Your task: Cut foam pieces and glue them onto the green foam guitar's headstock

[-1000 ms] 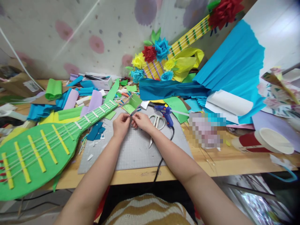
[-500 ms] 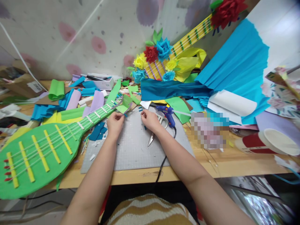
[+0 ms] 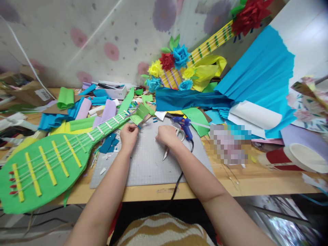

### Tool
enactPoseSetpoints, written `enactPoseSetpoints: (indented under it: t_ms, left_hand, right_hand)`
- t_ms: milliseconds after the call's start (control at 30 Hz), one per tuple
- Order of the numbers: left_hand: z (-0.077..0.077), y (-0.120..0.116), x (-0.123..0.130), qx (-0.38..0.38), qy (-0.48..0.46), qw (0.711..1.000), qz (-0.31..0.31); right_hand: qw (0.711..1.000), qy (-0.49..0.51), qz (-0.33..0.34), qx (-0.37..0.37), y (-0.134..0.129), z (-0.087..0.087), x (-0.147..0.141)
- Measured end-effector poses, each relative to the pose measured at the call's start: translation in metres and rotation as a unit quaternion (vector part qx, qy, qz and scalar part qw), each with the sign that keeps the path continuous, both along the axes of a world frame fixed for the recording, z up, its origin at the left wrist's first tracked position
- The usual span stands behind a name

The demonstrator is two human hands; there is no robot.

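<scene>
Thumb and fingers of my left hand [image 3: 128, 137] are pinched on a small dark blue paper strip [image 3: 139, 127], over the left part of the grey cutting mat [image 3: 148, 171]. My right hand [image 3: 166, 135] is closed and low over the mat; whatever its fingertips hold is hidden. Under and beside it lie scissors [image 3: 166, 154], and a blue glue gun [image 3: 185, 126] rests just to the right. A few tiny blue strips [image 3: 154, 120] lie on the mat beyond my right hand. The green paper lute [image 3: 84, 150] stretches along the left, its neck reaching toward my left hand.
Blue paper scraps [image 3: 109, 143] lie at the mat's left. Behind are colored paper pieces, a white box [image 3: 115, 92] and a yellow flower-covered instrument [image 3: 200, 51]. Large blue crepe paper [image 3: 261, 75] and a paper cup [image 3: 284, 158] stand right. The glue gun's cord [image 3: 176, 186] crosses the front edge.
My right hand has turned over, its fingers now curled downward toward the mat. My left hand keeps its pinch on the blue strip. The whole view has shifted slightly.
</scene>
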State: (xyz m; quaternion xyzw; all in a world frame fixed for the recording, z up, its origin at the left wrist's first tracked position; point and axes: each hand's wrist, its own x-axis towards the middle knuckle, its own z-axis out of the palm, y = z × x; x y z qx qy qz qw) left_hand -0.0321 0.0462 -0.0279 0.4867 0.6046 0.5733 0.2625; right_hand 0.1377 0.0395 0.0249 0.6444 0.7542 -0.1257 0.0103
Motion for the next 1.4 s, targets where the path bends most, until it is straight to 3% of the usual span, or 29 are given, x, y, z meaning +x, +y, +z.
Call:
enactPoseSetpoints:
  t_ms: [67, 133, 200, 300, 367, 467, 600, 767, 900, 1000, 1200, 1400]
  left_hand:
    - [-0.002, 0.001, 0.001, -0.001, -0.014, 1.000, -0.009]
    - [-0.002, 0.002, 0.004, -0.002, -0.042, 0.999, -0.019]
    - [0.000, 0.001, 0.009, -0.001, -0.074, 0.997, -0.032]
    - [0.004, -0.002, 0.015, 0.000, -0.105, 0.993, -0.058]
    - [0.006, -0.004, 0.017, -0.007, -0.110, 0.991, -0.071]
    - [0.006, -0.004, 0.017, -0.024, -0.115, 0.991, -0.066]
    - [0.006, -0.003, 0.017, -0.018, -0.126, 0.990, -0.053]
    - [0.005, -0.007, 0.024, 0.003, -0.065, 0.995, -0.076]
    - [0.004, -0.012, 0.029, 0.007, 0.002, 0.995, -0.096]
    - [0.005, -0.013, 0.031, 0.005, 0.012, 0.993, -0.114]
    - [0.002, -0.013, 0.030, 0.008, -0.008, 0.990, -0.139]
    - [0.011, -0.017, 0.033, -0.006, -0.099, 0.979, -0.181]
  right_hand:
    - [0.998, 0.060, -0.016, 0.009, 0.004, -0.002, 0.004]
    - [0.982, 0.188, -0.031, 0.019, 0.008, -0.007, 0.007]
    - [0.932, 0.360, -0.037, -0.011, 0.010, -0.014, 0.005]
    - [0.818, 0.566, -0.055, -0.082, 0.010, -0.023, -0.002]
    - [0.763, 0.634, -0.059, -0.110, 0.009, -0.026, -0.006]
    - [0.724, 0.673, -0.027, -0.152, 0.006, -0.025, -0.006]
    - [0.737, 0.655, -0.043, -0.162, 0.007, -0.024, -0.003]
    - [0.792, 0.608, -0.044, -0.038, 0.011, -0.035, -0.014]
    - [0.815, 0.570, -0.103, 0.006, 0.014, -0.044, -0.022]
    - [0.818, 0.559, -0.136, 0.013, 0.015, -0.046, -0.022]
    - [0.818, 0.559, -0.135, 0.019, 0.015, -0.045, -0.020]
    - [0.800, 0.569, -0.186, 0.036, 0.016, -0.046, -0.020]
